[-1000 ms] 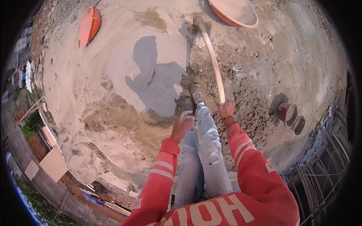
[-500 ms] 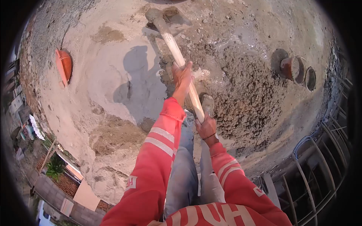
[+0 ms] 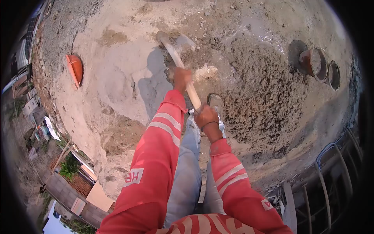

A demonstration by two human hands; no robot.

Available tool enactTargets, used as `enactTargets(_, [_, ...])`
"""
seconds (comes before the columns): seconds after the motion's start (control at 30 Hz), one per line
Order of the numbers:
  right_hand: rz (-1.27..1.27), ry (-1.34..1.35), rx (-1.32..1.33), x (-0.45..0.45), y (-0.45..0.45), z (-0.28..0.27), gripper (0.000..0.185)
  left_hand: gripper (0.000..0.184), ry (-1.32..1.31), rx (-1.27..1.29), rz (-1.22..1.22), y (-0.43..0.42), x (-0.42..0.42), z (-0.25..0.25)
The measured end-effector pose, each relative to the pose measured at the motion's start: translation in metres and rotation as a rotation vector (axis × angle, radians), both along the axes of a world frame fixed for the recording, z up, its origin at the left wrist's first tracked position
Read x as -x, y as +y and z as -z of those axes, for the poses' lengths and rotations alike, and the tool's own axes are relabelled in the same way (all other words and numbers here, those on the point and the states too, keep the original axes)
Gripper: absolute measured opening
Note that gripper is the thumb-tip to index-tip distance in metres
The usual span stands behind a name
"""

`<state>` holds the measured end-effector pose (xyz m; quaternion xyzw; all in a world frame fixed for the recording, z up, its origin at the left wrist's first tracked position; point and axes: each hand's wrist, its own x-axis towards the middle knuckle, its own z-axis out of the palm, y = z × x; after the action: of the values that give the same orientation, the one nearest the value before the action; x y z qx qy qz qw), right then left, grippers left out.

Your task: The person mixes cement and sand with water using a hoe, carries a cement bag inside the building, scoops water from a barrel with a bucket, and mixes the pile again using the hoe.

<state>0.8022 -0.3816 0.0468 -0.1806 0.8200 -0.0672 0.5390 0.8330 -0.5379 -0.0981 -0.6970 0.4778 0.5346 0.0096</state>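
Observation:
A hoe (image 3: 193, 95) with a pale wooden handle slants away from me over the ground. My left hand (image 3: 182, 79) is closed round the middle of the handle. Near its lower end, my right hand (image 3: 206, 116) grips the same handle. The mud-coated hoe head rests at the wet mix, its metal blade (image 3: 185, 40) partly showing and its edge hidden. To the right of the hoe spreads dark, lumpy wet mortar (image 3: 259, 97). Smooth grey powder or paste (image 3: 117, 74) lies on the left.
An orange pan (image 3: 75, 70) stands tilted at the left. Two buckets, one reddish (image 3: 307, 61) and one dark (image 3: 334, 75), lie at the right. My muddy boot (image 3: 215, 102) is beside the mortar. Poles or bars (image 3: 325, 191) line the lower right edge.
The hoe head has come closer to my feet, dragged through the mix. My right hand has moved slightly forward and left; both hands keep their hold.

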Motion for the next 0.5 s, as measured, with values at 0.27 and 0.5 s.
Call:
enactTargets(0.27, [-0.091,0.133,0.074,0.035,0.141,-0.024,0.033,0.037,-0.117,-0.156,-0.137,0.133,0.056,-0.06])
enactTargets(0.5, [0.097,0.153,-0.088,-0.004,0.321,-0.125,0.026,0.044,0.089,-0.304,-0.046,0.377,0.025,-0.098])
